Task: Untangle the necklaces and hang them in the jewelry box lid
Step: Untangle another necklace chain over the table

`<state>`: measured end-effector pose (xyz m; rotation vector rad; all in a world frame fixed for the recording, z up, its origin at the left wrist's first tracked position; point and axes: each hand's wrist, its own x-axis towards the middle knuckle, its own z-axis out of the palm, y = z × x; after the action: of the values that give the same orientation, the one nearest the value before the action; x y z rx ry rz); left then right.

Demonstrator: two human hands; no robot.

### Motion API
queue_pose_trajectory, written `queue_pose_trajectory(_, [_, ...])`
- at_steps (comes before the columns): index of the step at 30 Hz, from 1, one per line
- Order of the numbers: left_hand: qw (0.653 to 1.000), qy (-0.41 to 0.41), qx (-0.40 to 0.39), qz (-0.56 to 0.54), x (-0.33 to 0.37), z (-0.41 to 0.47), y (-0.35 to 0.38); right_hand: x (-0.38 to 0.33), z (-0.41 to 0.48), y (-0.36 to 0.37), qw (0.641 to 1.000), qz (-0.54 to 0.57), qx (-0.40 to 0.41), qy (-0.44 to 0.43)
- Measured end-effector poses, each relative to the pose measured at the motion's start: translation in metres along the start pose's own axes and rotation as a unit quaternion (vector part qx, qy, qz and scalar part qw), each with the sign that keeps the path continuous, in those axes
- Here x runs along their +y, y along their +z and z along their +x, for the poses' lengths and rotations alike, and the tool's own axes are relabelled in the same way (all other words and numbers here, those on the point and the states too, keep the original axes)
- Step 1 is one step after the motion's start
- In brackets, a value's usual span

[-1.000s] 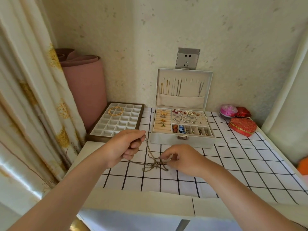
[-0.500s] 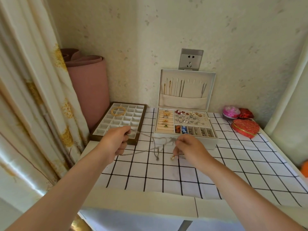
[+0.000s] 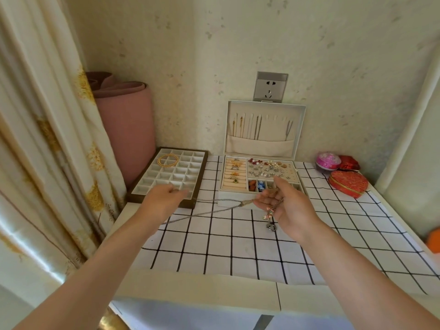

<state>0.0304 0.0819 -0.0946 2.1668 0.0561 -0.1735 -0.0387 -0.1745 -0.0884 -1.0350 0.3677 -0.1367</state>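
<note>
Head view, hands: the left hand point(image 3: 164, 201) pinches one chain end; the right hand point(image 3: 287, 206) grips the pendant end, fingers loosely curled.
Head view, necklaces: the necklaces point(image 3: 214, 207) stretch between both hands above the table point(image 3: 238, 253), just in front of the open jewelry box lid point(image 3: 264, 108).
Head view, risk: pulling harder could tighten what looks like a knot beside the right hand, or snap a fine chain.

The left hand point(image 3: 164, 201) shows motion-blurred fingertips over the near corner of the compartment tray point(image 3: 152, 184), so we cannot tell how they meet the necklaces point(image 3: 223, 206), whose left end vanishes behind that hand. The pieces in the jewelry box point(image 3: 228, 197) are too small for us to name. The lid pocket point(image 3: 259, 147) hides the lower ends of the hung chains point(image 3: 256, 127). At the right edge, an orange object point(image 3: 433, 239) is cut off.
</note>
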Motion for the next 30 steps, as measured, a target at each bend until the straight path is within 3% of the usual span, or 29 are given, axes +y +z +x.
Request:
queue_pose_trajectory(6, [0.955, 0.038, 0.022, 0.292, -0.013, 0.004, 0.006, 0.006, 0.006, -0.005, 0.993, -0.109, 0.047, 0.026])
queue_pose_trajectory(8, [0.933, 0.020, 0.007, 0.358, -0.016, 0.005, 0.007, 0.010, 0.009, -0.011, 0.976, -0.205, 0.074, 0.022])
queue_pose_trajectory(10, [0.912, 0.000, -0.009, 0.411, -0.020, 0.006, 0.009, 0.011, 0.011, -0.018, 0.928, -0.367, 0.072, -0.003])
queue_pose_trajectory(13, [0.893, -0.007, -0.017, 0.449, -0.024, 0.004, 0.014, 0.013, 0.008, -0.023, 0.814, -0.580, 0.025, -0.022])
queue_pose_trajectory(17, [0.882, 0.019, 0.011, 0.471, -0.021, 0.000, 0.017, 0.018, 0.005, -0.023, 0.688, -0.726, -0.005, -0.007])
queue_pose_trajectory(20, [0.858, 0.065, 0.036, 0.508, -0.019, -0.006, 0.018, 0.020, 0.003, -0.021, 0.632, -0.775, -0.013, -0.023])
queue_pose_trajectory(23, [0.889, 0.150, 0.037, 0.430, -0.018, -0.008, 0.026, 0.024, -0.001, -0.019, 0.613, -0.781, -0.044, -0.108])
queue_pose_trajectory(25, [0.916, 0.209, -0.002, 0.342, -0.014, -0.010, 0.037, 0.029, -0.003, -0.017, 0.630, -0.754, -0.085, -0.169])
queue_pose_trajectory(27, [0.915, 0.252, -0.054, 0.311, -0.010, -0.014, 0.049, 0.038, -0.003, -0.014, 0.649, -0.722, -0.131, -0.199])
queue_pose_trajectory(30, [0.905, 0.278, -0.104, 0.305, -0.009, -0.019, 0.063, 0.053, 0.000, -0.012, 0.632, -0.716, -0.169, -0.244])
